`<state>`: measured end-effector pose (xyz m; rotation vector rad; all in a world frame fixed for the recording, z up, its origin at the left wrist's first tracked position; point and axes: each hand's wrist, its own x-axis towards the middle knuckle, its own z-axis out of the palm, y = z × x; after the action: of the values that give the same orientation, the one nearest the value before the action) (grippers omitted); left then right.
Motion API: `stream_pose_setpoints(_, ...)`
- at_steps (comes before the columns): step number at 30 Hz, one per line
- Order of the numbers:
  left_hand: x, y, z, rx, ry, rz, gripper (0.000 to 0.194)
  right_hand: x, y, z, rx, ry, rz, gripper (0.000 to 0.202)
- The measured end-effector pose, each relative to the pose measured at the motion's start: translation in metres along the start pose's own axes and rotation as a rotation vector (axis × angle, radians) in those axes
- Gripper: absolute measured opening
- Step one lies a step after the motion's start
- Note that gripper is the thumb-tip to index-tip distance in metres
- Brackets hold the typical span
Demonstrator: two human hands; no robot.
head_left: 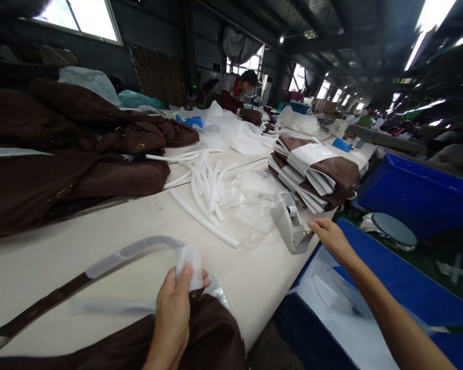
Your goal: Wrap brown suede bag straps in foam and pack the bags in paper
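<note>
My left hand (175, 303) is closed on a white wrap (190, 259) at the end of a strap. The strap (135, 249) curves left, partly covered in translucent plastic, with its brown part and a buckle at the far left. Below it lies a brown bag (212, 329) at the table's front edge. My right hand (326, 231) reaches the front end of a grey tape dispenser (291, 226), its fingers pinched together there; any piece of tape between them is too small to make out.
White foam tubes (206, 192) and clear plastic (250, 205) lie mid-table. Brown bags (73, 180) fill the left. Wrapped brown pieces (312, 169) are stacked right. Blue bins (420, 190) stand right of the table, near a round stool (394, 229). A person (235, 92) leans over the far end.
</note>
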<state>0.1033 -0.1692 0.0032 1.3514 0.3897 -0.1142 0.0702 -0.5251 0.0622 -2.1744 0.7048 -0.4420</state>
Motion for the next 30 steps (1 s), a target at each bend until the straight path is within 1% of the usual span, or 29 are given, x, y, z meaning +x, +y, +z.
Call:
stream_pose_setpoints(2,-0.001,0.0,-0.001,0.002,-0.01,-0.007,0.042,0.005,0.005,0.005,0.037,-0.091,0.045,0.038)
stream_pose_setpoints(4,-0.003,0.0,-0.002,0.004,-0.016,-0.005,0.042,0.005,0.006,0.011,0.086,-0.147,0.077,0.041)
stream_pose_setpoints(7,-0.004,0.002,-0.003,-0.001,-0.026,0.004,0.04,0.005,0.005,0.018,0.158,-0.16,0.107,0.041)
stream_pose_setpoints(10,-0.004,0.001,-0.004,0.0,-0.04,0.007,0.038,0.007,0.004,0.02,0.224,-0.127,0.118,0.04)
stream_pose_setpoints(12,-0.004,0.0,-0.004,0.0,-0.044,0.0,0.04,0.006,0.004,0.015,0.265,-0.085,0.109,0.038)
stream_pose_setpoints(15,-0.003,-0.002,-0.005,-0.002,-0.039,-0.01,0.044,-0.005,0.004,-0.001,0.311,-0.009,0.087,0.033)
stream_pose_setpoints(17,-0.004,-0.002,-0.006,0.002,-0.042,-0.005,0.045,-0.019,0.007,-0.013,0.341,0.002,0.095,0.031)
stream_pose_setpoints(18,-0.004,-0.003,-0.006,0.004,-0.047,0.0,0.046,-0.026,0.009,-0.017,0.372,-0.018,0.122,0.032)
stream_pose_setpoints(20,-0.005,-0.003,-0.006,0.008,-0.061,0.007,0.046,-0.039,0.015,-0.019,0.47,-0.098,0.22,0.034)
stream_pose_setpoints(22,-0.005,-0.002,-0.005,0.008,-0.072,0.014,0.045,-0.046,0.024,-0.014,0.569,-0.173,0.334,0.037)
stream_pose_setpoints(23,-0.006,-0.002,-0.005,0.008,-0.074,0.02,0.045,-0.047,0.03,-0.009,0.595,-0.19,0.371,0.038)
stream_pose_setpoints(25,-0.007,-0.001,-0.005,0.007,-0.079,0.038,0.044,-0.048,0.042,0.001,0.604,-0.181,0.4,0.039)
stream_pose_setpoints(27,-0.01,-0.001,-0.005,-0.007,-0.083,0.058,0.043,-0.052,0.055,0.009,0.583,-0.144,0.402,0.04)
stream_pose_setpoints(29,-0.012,-0.003,-0.006,-0.026,-0.1,0.073,0.042,-0.06,0.066,0.013,0.547,-0.121,0.408,0.043)
stream_pose_setpoints(30,-0.013,-0.004,-0.006,-0.034,-0.113,0.076,0.041,-0.066,0.069,0.014,0.532,-0.132,0.408,0.044)
